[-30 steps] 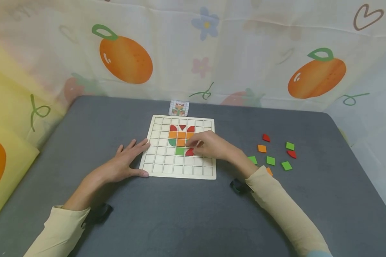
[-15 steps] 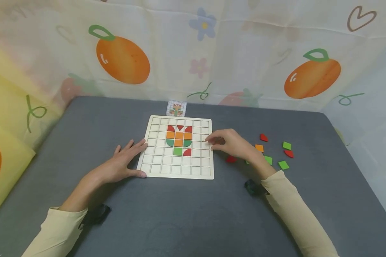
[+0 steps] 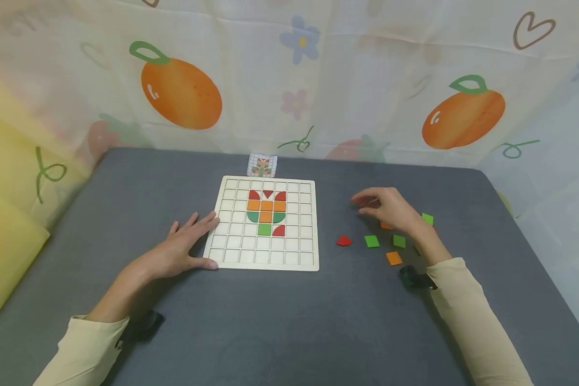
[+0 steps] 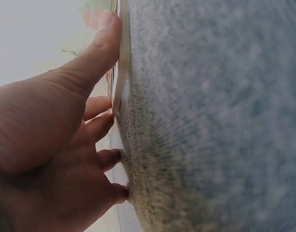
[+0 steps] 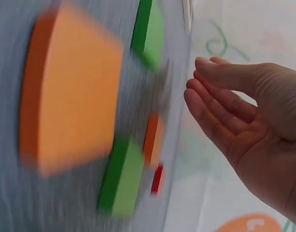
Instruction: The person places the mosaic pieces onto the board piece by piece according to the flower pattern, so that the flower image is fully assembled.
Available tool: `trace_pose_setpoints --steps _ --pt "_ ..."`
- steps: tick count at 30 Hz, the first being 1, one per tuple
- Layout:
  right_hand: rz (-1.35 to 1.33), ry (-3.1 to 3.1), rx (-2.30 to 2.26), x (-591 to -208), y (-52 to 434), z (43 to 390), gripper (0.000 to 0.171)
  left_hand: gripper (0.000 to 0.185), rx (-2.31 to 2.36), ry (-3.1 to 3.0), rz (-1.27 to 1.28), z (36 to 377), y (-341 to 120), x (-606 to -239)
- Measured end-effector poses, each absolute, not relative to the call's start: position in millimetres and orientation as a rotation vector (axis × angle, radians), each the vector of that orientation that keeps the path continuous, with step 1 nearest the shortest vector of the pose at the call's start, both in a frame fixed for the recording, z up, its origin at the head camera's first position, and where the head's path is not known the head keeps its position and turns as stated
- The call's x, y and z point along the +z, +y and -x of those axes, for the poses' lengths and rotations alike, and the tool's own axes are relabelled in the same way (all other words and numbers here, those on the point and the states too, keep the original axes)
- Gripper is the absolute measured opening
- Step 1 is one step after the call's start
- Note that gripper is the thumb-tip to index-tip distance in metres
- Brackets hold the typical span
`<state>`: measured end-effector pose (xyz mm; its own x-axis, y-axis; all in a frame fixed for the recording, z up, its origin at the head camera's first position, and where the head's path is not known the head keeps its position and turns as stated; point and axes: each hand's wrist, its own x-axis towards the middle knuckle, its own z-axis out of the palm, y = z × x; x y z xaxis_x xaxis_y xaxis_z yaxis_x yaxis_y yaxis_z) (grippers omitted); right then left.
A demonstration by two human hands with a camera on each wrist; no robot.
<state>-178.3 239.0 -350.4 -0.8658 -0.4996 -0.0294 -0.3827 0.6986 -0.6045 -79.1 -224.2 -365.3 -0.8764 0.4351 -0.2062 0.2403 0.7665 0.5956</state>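
Head: our right hand [image 3: 388, 206] has left the board [image 3: 294, 258] for the loose tiles [image 3: 372, 242] on the tabletop [image 3: 289, 327]; set tiles [image 3: 266, 206] look unchanged, so placing seems paused. Left wrist: left hand [image 4: 65, 121] spread, touching board edge. Right wrist: we see the grip relaxed, empty.

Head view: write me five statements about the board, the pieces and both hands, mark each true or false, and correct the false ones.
1. The left hand touches the left edge of the board. True.
2. The right hand rests on the board. False: it is over the table, to the right of the board, with no piece seen in it.
3. On the board, a green square sits directly left of a red piece. True.
4. The picture card lies on the board. False: it lies beyond the board's far edge.
5. The loose piece nearest the board is red. True.
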Motion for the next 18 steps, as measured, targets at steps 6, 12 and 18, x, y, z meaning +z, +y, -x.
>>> trace_pose_setpoints --steps 6,12,18 --pt "0.628 2.748 -0.873 -346 267 176 0.037 0.102 0.823 2.626 -0.511 79 -224 -365" --pt "0.579 2.806 -0.896 -347 286 176 0.041 0.102 0.833 2.625 -0.508 78 -225 -365" --pt "0.479 2.822 -0.845 -356 302 180 0.045 0.101 0.838 2.628 -0.514 78 -225 -365"
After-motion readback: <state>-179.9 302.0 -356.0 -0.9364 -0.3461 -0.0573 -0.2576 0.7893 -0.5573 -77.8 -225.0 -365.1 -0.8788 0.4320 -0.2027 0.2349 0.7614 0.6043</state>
